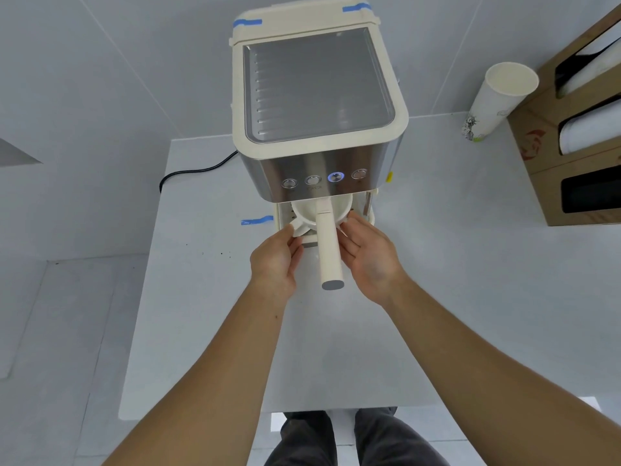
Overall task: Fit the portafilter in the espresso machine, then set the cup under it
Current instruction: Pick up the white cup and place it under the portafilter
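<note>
A cream and steel espresso machine (319,95) stands at the back of the white table (201,297). The portafilter sits under its front panel, and its cream handle (331,253) sticks out toward me. Below the portafilter, on the drip tray, is a white cup (304,211), partly hidden by the handle. My left hand (274,260) pinches the cup's handle on its left side. My right hand (369,253) holds the cup's right side with thumb and fingertips, just right of the portafilter handle.
A tall paper cup (497,99) stands at the back right beside a cardboard dispenser (578,146). A black power cable (188,173) runs left from the machine. Blue tape (257,220) marks the table left of the drip tray. One button glows blue (336,177).
</note>
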A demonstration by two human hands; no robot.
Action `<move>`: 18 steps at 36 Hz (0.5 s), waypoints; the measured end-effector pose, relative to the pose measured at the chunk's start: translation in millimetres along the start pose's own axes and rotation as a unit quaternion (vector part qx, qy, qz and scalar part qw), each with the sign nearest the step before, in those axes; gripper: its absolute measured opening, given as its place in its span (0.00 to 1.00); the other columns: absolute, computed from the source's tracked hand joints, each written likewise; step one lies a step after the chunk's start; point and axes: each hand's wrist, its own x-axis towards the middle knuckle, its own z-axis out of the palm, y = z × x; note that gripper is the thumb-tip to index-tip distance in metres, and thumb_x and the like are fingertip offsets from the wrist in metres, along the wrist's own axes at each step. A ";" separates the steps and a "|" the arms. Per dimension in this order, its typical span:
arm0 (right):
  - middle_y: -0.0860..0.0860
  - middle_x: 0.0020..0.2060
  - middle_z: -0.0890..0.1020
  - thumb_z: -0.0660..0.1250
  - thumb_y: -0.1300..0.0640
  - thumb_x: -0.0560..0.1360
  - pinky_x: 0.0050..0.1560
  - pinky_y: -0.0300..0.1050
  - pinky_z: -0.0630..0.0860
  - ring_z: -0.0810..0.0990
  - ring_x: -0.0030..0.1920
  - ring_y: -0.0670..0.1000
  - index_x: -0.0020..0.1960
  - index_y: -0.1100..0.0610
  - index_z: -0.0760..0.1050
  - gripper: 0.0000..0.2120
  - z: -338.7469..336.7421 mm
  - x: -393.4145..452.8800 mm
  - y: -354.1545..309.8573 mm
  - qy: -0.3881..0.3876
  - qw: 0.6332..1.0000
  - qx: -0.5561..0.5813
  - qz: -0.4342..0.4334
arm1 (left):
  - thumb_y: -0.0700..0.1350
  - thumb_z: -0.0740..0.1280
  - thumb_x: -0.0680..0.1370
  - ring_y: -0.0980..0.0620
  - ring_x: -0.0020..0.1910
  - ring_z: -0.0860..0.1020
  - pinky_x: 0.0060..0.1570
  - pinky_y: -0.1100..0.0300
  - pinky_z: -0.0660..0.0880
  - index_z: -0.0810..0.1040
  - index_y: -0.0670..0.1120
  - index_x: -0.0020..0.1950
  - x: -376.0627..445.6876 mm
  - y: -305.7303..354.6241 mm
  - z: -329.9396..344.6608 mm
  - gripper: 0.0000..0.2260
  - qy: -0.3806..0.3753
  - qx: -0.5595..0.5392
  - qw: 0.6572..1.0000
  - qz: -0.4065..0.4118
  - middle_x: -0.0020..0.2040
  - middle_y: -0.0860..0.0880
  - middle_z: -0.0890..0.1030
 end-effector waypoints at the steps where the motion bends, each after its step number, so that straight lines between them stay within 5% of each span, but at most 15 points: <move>1: 0.54 0.65 0.80 0.64 0.58 0.80 0.71 0.52 0.71 0.79 0.65 0.53 0.69 0.56 0.74 0.18 0.3 -0.8 -0.9 0.001 1.000 0.001 0.001 | 0.42 0.71 0.76 0.53 0.45 0.84 0.40 0.62 0.81 0.80 0.40 0.60 -1.2 0.1 -0.6 0.13 -0.002 0.000 1.000 0.000 0.53 0.44 0.84; 10: 0.50 0.62 0.82 0.63 0.56 0.80 0.69 0.49 0.72 0.79 0.64 0.52 0.63 0.54 0.77 0.12 -0.2 -10.8 -6.4 0.016 0.999 0.023 0.016 | 0.43 0.71 0.77 0.50 0.48 0.83 0.45 0.59 0.80 0.80 0.40 0.54 -13.1 -6.3 -11.7 0.09 -0.035 -0.004 0.999 -0.009 0.49 0.43 0.83; 14: 0.50 0.55 0.82 0.63 0.58 0.80 0.66 0.48 0.72 0.79 0.62 0.54 0.70 0.60 0.71 0.19 -2.1 -19.2 -13.3 0.044 0.998 0.046 0.021 | 0.44 0.70 0.77 0.49 0.51 0.82 0.46 0.57 0.79 0.80 0.40 0.53 -21.4 -10.0 -23.1 0.09 -0.046 0.008 0.999 -0.013 0.52 0.42 0.83; 18: 0.55 0.60 0.81 0.60 0.60 0.81 0.65 0.50 0.73 0.78 0.63 0.56 0.69 0.62 0.72 0.17 -5.8 -34.6 -22.4 0.056 0.996 0.060 0.025 | 0.44 0.69 0.78 0.47 0.51 0.83 0.47 0.55 0.79 0.79 0.39 0.54 -34.0 -9.3 -31.6 0.09 -0.060 -0.006 0.998 -0.019 0.52 0.41 0.83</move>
